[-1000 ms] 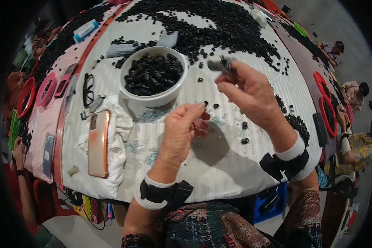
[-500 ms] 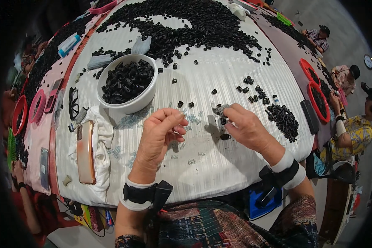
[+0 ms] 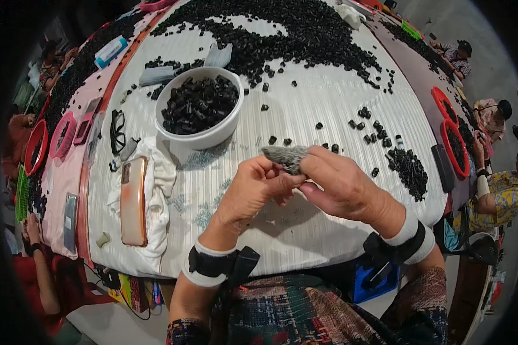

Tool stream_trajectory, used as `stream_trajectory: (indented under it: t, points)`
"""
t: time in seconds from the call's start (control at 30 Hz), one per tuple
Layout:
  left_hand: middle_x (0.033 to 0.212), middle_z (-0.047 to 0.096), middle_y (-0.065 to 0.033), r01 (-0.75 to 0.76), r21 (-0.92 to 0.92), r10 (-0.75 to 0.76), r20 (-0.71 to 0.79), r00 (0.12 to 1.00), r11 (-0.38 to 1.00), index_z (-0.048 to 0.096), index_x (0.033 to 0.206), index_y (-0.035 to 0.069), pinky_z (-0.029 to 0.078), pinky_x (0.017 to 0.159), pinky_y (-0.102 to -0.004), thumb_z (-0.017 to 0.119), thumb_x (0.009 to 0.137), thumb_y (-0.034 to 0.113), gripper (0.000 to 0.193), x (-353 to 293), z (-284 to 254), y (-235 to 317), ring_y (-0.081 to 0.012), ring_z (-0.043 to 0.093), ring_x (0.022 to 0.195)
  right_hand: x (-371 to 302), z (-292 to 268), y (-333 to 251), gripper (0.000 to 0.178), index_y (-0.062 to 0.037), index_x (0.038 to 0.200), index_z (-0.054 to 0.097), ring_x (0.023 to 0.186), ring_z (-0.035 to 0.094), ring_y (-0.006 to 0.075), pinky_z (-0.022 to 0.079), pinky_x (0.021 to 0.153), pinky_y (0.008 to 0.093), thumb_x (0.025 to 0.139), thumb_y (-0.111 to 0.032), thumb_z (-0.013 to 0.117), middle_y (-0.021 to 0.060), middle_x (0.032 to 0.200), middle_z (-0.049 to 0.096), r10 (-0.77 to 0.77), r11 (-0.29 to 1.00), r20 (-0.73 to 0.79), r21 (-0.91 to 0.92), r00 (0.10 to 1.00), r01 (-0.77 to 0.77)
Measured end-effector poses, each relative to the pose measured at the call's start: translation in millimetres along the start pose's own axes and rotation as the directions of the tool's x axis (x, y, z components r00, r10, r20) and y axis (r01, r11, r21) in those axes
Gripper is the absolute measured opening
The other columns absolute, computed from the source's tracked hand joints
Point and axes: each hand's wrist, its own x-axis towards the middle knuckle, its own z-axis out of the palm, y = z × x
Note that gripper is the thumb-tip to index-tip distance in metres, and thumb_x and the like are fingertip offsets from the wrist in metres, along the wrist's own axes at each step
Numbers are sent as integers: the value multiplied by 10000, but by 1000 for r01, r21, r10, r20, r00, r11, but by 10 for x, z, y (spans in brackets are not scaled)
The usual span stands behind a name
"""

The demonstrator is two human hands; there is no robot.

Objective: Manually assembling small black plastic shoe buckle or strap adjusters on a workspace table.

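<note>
Two hands: meeting low over the cloth-covered table [image 3: 328, 98], just in front of the person.
Left hand [image 3: 253, 192]: fingers curled in, tips pressed against the right hand's fingers; whether a part is pinched between them cannot be told.
Right hand [image 3: 342, 184]: fingers bent toward the left; forefinger wears a grey knit cot [image 3: 285, 158], likely for grip or to spare the fingertip.
Wrists: a black strapped band over white on each.
Held part: hidden where the fingertips meet, if there is one.
Bowl [image 3: 200, 109]: white, full of small black parts; stands just beyond the left hand, within easy reach for dropping pieces in.
Loose parts [image 3: 374, 132]: a scatter of black pieces just beyond the right hand, apart from each other, seemingly drawn out for picking.
Small heap [image 3: 411, 169]: black parts, right of the right hand, near the table edge.
Big heap [image 3: 305, 34]: black parts spread across the far end of the table, well apart from the hands; appears to be the stock.
Phone [image 3: 133, 201]: orange-edged, lying flat on a white rag [image 3: 158, 172] to the left, kept off the work area.
Glasses [image 3: 117, 131]: black, laid flat left of the bowl.
Red trays [image 3: 452, 123]: along the right edge, holding black parts.
Other people: seated round the table's edges, at both sides.
</note>
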Motion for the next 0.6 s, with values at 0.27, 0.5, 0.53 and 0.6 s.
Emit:
stream_trajectory:
  t: [0.27,0.5,0.53,0.6]
  points:
    - [865,674,-103,-107,-206,101,-40,994,973,606,993,-12,534,564,-226,673,818,99,218,61,-145,54,-118,641,688,-146,54,28,246,25,968,524,710,586,281,503,621,306,743,43,621,136,834,543,152,980,-198,156,968,-122]
    - [802,646,-55,-250,-298,191,-212,958,921,612,972,16,505,525,-214,675,818,90,183,104,-142,29,-100,620,654,-461,407,-15,235,-26,918,532,716,553,276,473,598,361,696,-3,602,106,776,514,131,990,11,-50,991,-131]
    - [804,636,-62,-235,-287,184,-193,964,929,604,971,21,511,525,-227,653,831,83,161,101,-166,25,-102,615,658,-455,460,-31,235,-26,918,532,716,553,276,473,598,361,696,-3,602,106,776,514,129,990,9,-51,992,-128]
    - [807,626,-69,-225,-273,183,-169,968,935,596,970,26,516,525,-239,631,844,77,140,104,-162,24,-103,610,661,-475,554,-13,245,-32,933,541,683,530,260,460,597,340,696,-26,599,94,760,482,43,962,82,-273,996,-19]
